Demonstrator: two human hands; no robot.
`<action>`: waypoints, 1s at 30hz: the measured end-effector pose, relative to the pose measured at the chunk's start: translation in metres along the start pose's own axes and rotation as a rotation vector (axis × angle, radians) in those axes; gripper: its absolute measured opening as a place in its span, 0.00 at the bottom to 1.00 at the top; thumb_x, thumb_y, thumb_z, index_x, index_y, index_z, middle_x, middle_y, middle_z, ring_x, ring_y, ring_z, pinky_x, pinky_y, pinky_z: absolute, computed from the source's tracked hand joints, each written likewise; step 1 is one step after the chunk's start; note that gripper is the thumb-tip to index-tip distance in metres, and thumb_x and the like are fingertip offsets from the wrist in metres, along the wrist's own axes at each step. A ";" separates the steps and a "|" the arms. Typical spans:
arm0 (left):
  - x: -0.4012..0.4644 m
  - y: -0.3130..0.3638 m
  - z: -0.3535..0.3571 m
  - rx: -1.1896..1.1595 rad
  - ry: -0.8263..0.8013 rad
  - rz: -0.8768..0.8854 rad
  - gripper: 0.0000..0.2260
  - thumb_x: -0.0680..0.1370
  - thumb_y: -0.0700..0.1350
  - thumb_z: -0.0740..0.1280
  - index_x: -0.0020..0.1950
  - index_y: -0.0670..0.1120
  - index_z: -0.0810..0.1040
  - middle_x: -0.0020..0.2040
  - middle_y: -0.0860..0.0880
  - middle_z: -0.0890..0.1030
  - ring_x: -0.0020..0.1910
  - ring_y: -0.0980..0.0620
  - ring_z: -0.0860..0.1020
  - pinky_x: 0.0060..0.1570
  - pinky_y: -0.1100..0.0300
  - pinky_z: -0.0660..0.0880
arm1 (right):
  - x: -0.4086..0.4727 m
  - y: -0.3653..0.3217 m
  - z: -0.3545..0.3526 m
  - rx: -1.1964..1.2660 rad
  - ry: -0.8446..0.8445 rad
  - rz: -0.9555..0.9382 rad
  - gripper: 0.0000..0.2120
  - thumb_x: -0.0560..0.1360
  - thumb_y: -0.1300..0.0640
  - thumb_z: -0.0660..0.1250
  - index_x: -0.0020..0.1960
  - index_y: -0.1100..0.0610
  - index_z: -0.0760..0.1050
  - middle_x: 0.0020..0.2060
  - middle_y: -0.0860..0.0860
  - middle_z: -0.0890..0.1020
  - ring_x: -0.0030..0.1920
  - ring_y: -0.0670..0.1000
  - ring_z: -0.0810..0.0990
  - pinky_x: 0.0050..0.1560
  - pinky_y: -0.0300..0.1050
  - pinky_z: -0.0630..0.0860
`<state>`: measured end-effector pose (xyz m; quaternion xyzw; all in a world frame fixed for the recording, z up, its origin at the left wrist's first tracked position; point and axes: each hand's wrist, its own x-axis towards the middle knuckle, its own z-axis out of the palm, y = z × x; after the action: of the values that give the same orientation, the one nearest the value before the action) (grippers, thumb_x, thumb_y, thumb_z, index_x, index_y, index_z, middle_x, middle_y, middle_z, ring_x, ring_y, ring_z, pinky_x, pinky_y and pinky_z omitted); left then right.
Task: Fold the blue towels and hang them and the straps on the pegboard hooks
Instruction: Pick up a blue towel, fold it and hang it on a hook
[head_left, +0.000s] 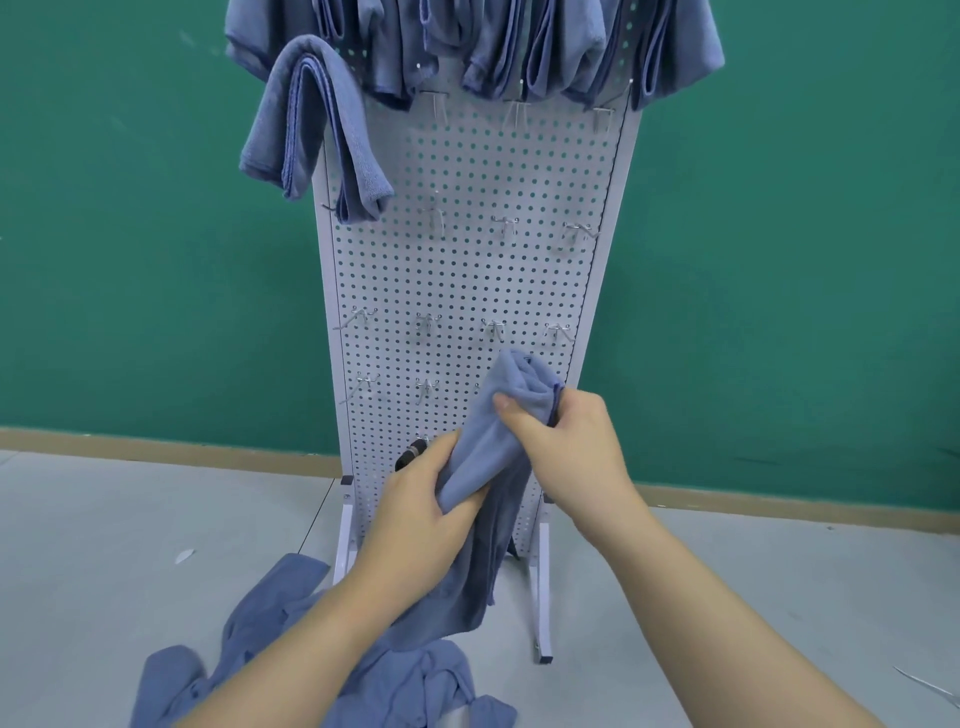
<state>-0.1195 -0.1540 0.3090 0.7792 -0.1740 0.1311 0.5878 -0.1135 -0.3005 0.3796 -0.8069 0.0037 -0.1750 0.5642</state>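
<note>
Both hands bunch a limp blue towel (488, 441) before the pegboard (467, 270), left hand (421, 509) gripping low, right hand (561, 441) pinching its hemmed corner — soft, floppy cloth, best taken by corners.

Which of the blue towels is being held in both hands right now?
The bunched towel in front of the pegboard's lower half; the others hang on upper hooks or lie on the floor.

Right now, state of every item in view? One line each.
Left hand: grips held towel low.
Right hand: grips held towel near top.
Held towel: bunched, unfolded.
Floor towels: crumpled heap.
Side towel: folded, hung.
Top-row towels: hung.
Pegboard: upright, lower hooks bare.
</note>
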 end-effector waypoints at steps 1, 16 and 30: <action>0.000 -0.002 0.000 0.047 -0.019 0.017 0.13 0.79 0.37 0.67 0.51 0.57 0.78 0.39 0.56 0.82 0.34 0.59 0.75 0.34 0.68 0.71 | 0.002 0.000 -0.002 0.022 0.039 0.005 0.18 0.78 0.52 0.72 0.37 0.62 0.72 0.26 0.49 0.68 0.28 0.48 0.65 0.30 0.43 0.64; 0.006 -0.048 -0.018 0.413 0.108 -0.146 0.09 0.72 0.34 0.66 0.36 0.47 0.72 0.30 0.48 0.75 0.33 0.41 0.74 0.31 0.48 0.71 | 0.022 0.003 -0.062 0.368 0.425 0.115 0.11 0.79 0.54 0.73 0.40 0.55 0.77 0.39 0.53 0.79 0.42 0.52 0.75 0.44 0.52 0.73; 0.013 -0.003 -0.010 -0.258 -0.393 -0.170 0.33 0.67 0.55 0.79 0.70 0.54 0.75 0.68 0.56 0.81 0.69 0.59 0.76 0.70 0.59 0.71 | 0.003 0.003 -0.049 0.107 -0.164 -0.100 0.11 0.79 0.54 0.72 0.62 0.51 0.82 0.54 0.48 0.88 0.59 0.48 0.85 0.65 0.58 0.79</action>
<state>-0.1060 -0.1450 0.3144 0.7201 -0.2338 -0.0962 0.6462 -0.1243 -0.3473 0.3922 -0.7864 -0.0919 -0.1364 0.5955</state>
